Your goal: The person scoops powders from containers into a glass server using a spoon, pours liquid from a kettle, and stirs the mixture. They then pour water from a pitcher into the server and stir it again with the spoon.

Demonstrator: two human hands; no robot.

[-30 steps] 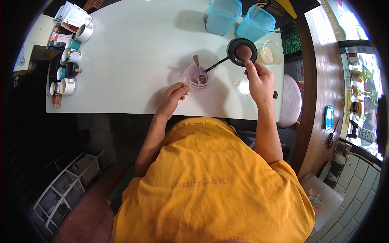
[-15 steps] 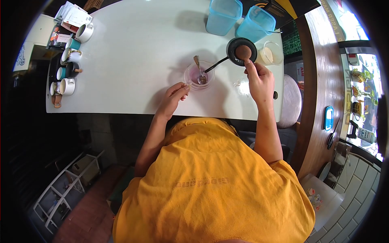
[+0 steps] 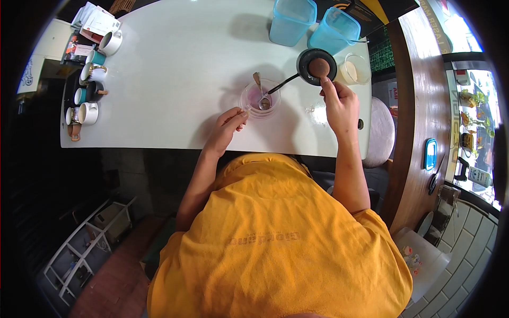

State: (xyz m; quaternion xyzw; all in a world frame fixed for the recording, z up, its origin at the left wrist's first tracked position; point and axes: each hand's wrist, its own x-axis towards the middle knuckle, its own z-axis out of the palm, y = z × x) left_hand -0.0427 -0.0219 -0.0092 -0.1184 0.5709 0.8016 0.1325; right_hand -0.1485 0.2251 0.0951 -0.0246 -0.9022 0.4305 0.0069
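My left hand (image 3: 231, 124) pinches the near-left rim of a clear plastic cup (image 3: 269, 113) with something pink inside. A metal spoon (image 3: 257, 80) leans in that cup. In my right hand (image 3: 339, 100) is a spoon with brown powder (image 3: 319, 68), its end at my fingertips, held over a round black dish (image 3: 303, 62). A black handle (image 3: 283, 85) runs from the dish side down into the cup. Just right of the dish stands a clear container (image 3: 359, 66) with pale contents.
Two blue plastic containers (image 3: 291, 24) stand at the back right of the white table (image 3: 175, 74). Several mugs (image 3: 88, 113) line the left edge. A grey stool (image 3: 380, 132) is beyond the right edge, beside a wooden counter (image 3: 411, 175) with a blue-rimmed lid.
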